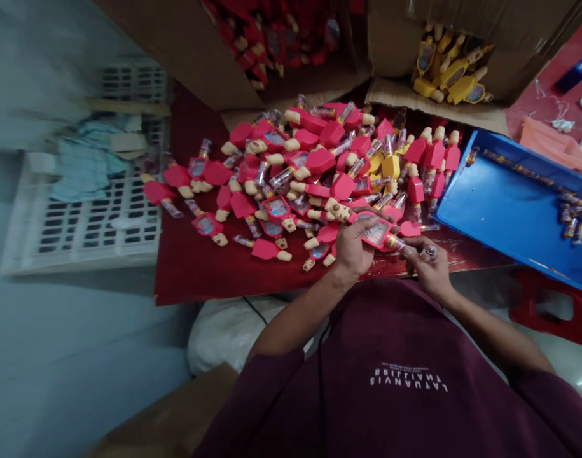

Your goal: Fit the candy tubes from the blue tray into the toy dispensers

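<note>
My left hand point(352, 248) is shut on a red plastic toy point(376, 232) with a small picture window, tilted over the front of the pile. My right hand point(427, 267) pinches a small clear tube with a metal end point(429, 250), a little to the right of that toy. Spread across the red-covered table point(200, 267) lies a large heap of similar red toys point(310, 159), with cream-coloured ends and clear tubes attached. A few yellow ones lie among them.
Two cardboard boxes stand at the far side, one holding red toys point(266, 44), the other yellow toys point(450, 70). A blue plastic tray point(505, 197) with several tubes sits to the right. A white slatted crate point(90, 222) stands left; a red stool point(548, 305) stands lower right.
</note>
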Motion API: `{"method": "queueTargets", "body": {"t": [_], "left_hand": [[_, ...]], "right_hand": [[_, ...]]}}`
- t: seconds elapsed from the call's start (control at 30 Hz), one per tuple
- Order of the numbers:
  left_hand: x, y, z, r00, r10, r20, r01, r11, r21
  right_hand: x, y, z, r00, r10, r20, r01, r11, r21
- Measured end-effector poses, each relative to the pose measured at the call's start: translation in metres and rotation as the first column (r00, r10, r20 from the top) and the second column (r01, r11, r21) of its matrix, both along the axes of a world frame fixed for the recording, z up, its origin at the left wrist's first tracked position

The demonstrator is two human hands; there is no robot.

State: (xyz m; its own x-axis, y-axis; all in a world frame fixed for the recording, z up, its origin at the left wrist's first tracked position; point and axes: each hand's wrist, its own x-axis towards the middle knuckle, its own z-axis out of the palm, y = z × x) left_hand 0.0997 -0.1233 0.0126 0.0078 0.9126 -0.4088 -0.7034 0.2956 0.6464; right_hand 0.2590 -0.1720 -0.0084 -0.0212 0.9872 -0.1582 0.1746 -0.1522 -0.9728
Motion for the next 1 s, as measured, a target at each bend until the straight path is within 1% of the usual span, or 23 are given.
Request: {"method": "queueTargets", "body": {"t": [0.03,0.07,0.13,0.17,0.2,0.23,0.27,0.3,0.33,0.37,0.4,0.43,0.47,0.5,0.53,0.6,0.63,0.7,0.73,0.8,0.87,0.93,1.0], "left_hand": [[0.001,-0.001,0.001,1.0,-0.003,-0.019,0.003,1.0,-0.003],[0.001,-0.001,0.002,0.999,-0.012,-0.046,0.012,1.0,-0.003],[-0.003,0.008,0.003,0.989,-0.04,-0.145,0.043,0.999,0.013],[-0.008,0.018,0.003,0.969,-0.054,-0.241,0.065,0.997,0.036],[-0.015,0.031,0.003,0.922,-0.06,-0.384,0.092,0.994,0.064],[-0.023,0.047,0.004,0.82,-0.054,-0.57,0.125,0.988,0.086],[-0.031,0.066,0.005,0.639,-0.038,-0.768,0.168,0.982,0.09],[-0.04,0.085,0.006,0.38,-0.02,-0.925,0.213,0.975,0.066],[-0.049,0.104,0.005,0.084,-0.009,-0.996,0.251,0.968,0.012],[-0.056,0.121,0.003,-0.191,-0.009,-0.982,0.27,0.961,-0.061],[-0.062,0.135,-0.001,-0.408,-0.017,-0.913,0.268,0.954,-0.137],[-0.066,0.147,-0.006,-0.559,-0.028,-0.828,0.258,0.944,-0.206],[-0.07,0.155,-0.013,-0.659,-0.038,-0.751,0.241,0.935,-0.259],[-0.072,0.161,-0.02,-0.723,-0.044,-0.689,0.223,0.93,-0.293],[-0.073,0.165,-0.027,-0.765,-0.045,-0.642,0.207,0.928,-0.311],[-0.074,0.173,-0.038,-0.803,-0.012,-0.596,0.208,0.931,-0.299],[-0.072,0.179,-0.042,-0.8,0.029,-0.599,0.237,0.932,-0.273],[-0.06,0.203,-0.044,-0.742,0.145,-0.655,0.354,0.914,-0.198],[-0.048,0.22,-0.045,-0.682,0.202,-0.703,0.428,0.889,-0.161],[-0.015,0.269,-0.047,-0.524,0.265,-0.809,0.567,0.818,-0.099],[0.03,0.328,-0.053,-0.376,0.24,-0.895,0.647,0.759,-0.069],[0.079,0.387,-0.064,-0.282,0.151,-0.947,0.653,0.753,-0.075],[0.123,0.438,-0.077,-0.232,0.02,-0.972,0.636,0.759,-0.136]], "right_hand": [[-0.002,0.0,0.0,0.994,0.002,-0.106,-0.014,0.993,-0.113],[-0.004,0.0,-0.001,0.979,0.026,-0.203,-0.068,0.977,-0.203],[-0.007,0.005,-0.007,0.95,0.106,-0.294,-0.19,0.943,-0.273],[-0.007,0.01,-0.01,0.953,0.137,-0.27,-0.21,0.942,-0.262],[-0.004,0.017,-0.015,0.967,0.151,-0.204,-0.197,0.954,-0.227],[0.0,0.025,-0.019,0.983,0.142,-0.116,-0.16,0.973,-0.168],[0.007,0.034,-0.023,0.995,0.092,-0.03,-0.094,0.991,-0.091],[0.017,0.044,-0.027,0.999,0.013,0.033,-0.013,1.0,-0.01],[0.03,0.054,-0.031,0.996,-0.071,0.062,0.067,0.996,0.053],[0.045,0.064,-0.034,0.984,-0.169,0.054,0.164,0.983,0.083],[0.063,0.073,-0.036,0.959,-0.282,0.022,0.279,0.957,0.084],[0.083,0.081,-0.039,0.92,-0.392,-0.017,0.392,0.918,0.059],[0.104,0.088,-0.042,0.871,-0.489,-0.054,0.491,0.871,0.02],[0.126,0.092,-0.046,0.82,-0.566,-0.085,0.566,0.824,-0.022],[0.147,0.094,-0.049,0.772,-0.627,-0.109,0.624,0.779,-0.058],[0.185,0.093,-0.058,0.702,-0.698,-0.142,0.691,0.715,-0.104],[0.201,0.09,-0.062,0.676,-0.721,-0.155,0.71,0.693,-0.123],[0.225,0.085,-0.07,0.64,-0.755,-0.141,0.741,0.655,-0.144],[0.233,0.083,-0.073,0.632,-0.767,-0.112,0.752,0.642,-0.15],[0.241,0.082,-0.078,0.632,-0.774,-0.026,0.761,0.626,-0.171],[0.241,0.085,-0.079,0.65,-0.759,0.02,0.744,0.632,-0.217],[0.234,0.089,-0.078,0.65,-0.759,-0.018,0.725,0.628,-0.282],[0.224,0.092,-0.077,0.635,-0.768,-0.08,0.706,0.62,-0.343]]}}
